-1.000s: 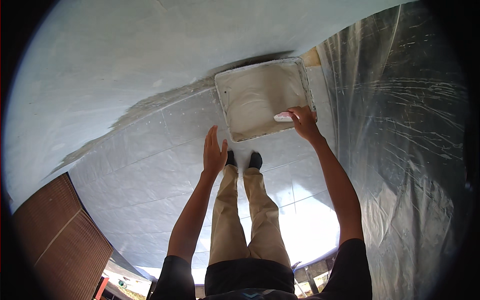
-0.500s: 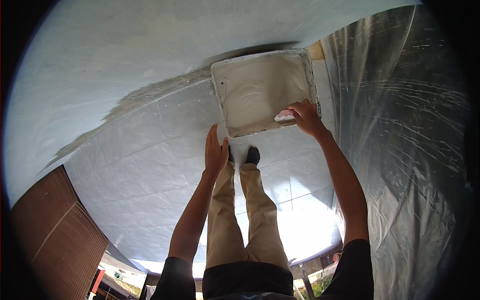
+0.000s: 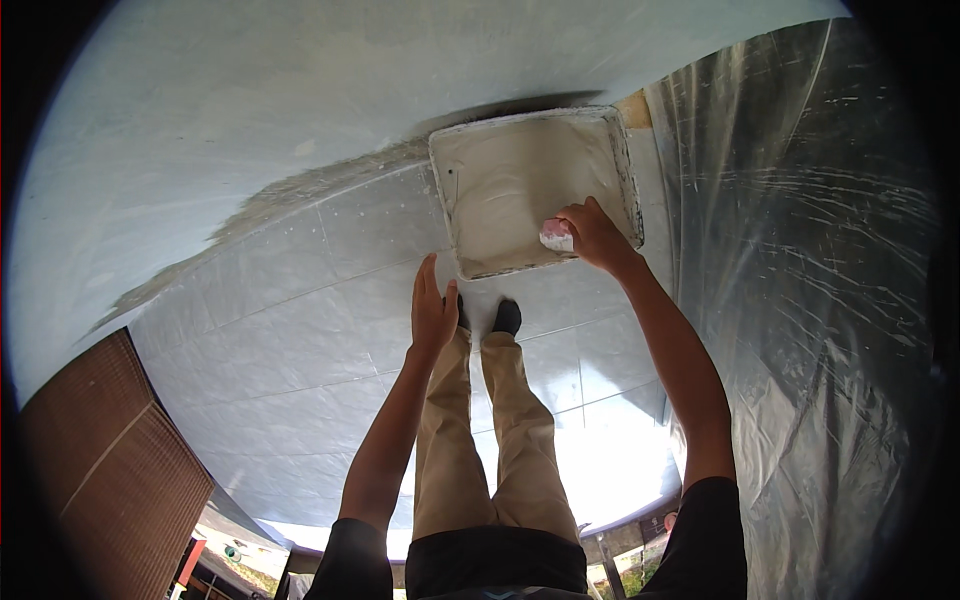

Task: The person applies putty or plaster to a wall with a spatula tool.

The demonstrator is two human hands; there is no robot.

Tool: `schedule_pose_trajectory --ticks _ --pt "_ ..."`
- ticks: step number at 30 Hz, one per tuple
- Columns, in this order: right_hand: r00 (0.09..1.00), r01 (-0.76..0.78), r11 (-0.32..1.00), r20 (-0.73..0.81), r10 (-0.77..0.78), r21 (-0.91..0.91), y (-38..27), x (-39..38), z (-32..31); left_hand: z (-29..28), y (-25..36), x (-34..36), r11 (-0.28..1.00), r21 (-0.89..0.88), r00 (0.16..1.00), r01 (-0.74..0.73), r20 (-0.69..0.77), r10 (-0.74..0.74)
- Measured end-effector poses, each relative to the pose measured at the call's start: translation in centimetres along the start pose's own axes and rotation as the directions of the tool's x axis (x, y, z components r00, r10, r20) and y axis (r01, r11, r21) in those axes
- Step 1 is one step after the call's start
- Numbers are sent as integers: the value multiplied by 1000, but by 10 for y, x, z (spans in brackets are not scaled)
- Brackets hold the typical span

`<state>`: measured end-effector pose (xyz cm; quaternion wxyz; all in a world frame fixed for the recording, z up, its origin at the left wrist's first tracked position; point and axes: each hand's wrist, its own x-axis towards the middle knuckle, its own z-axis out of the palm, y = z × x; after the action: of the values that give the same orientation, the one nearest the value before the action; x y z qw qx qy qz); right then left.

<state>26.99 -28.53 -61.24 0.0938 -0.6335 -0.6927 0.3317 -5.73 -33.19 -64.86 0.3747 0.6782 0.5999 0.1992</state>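
Observation:
A square, shallow tray [image 3: 508, 271] with smeared, crusted edges lies ahead of me, against the foot of the wall. Smooth grey-beige paste [image 3: 515, 190] spreads across it. Over the tray's near right part, my right hand [image 3: 600, 238] grips a small, flat pink-and-white piece smeared with paste [image 3: 557, 236]; its exact kind does not show. My left hand [image 3: 434, 312] is empty, fingers stretched and thumb apart, just short of the tray's near left corner. Whether it touches the rim I cannot tell.
The pale wall [image 3: 300, 110] curves along the far side, a rough grey band at its foot. Clear plastic sheeting [image 3: 800, 300] hangs on the right. My shoes [image 3: 507, 318] stand on grey floor tiles [image 3: 270, 310]. A brown ribbed panel [image 3: 120, 450] is at lower left.
My right hand has shifted a little left over the tray, and the pink-and-white piece has turned more upright. My left hand stays nearly where it was.

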Motion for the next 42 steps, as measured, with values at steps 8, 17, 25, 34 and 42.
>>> schedule_pose_trajectory --ticks 8,17,25,34,42 --pt "993 -114 993 13 114 3 3 20 -1 -12 0 -3 1000 -10 1000 2 -15 -2" --pt "892 -450 860 169 419 241 -2 13 -25 -43 21 -1 999 -33 999 -20 -31 19" --pt "880 -436 385 297 369 814 -53 -23 -86 -99 87 22 982 -64 979 -180 -109 172" --pt "998 50 187 -53 14 981 -185 -66 -253 -213 233 74 880 -83 850 -468 -316 422" --pt "924 381 215 -375 -71 899 -279 -101 -390 -334 378 88 754 50 642 -655 -489 590"
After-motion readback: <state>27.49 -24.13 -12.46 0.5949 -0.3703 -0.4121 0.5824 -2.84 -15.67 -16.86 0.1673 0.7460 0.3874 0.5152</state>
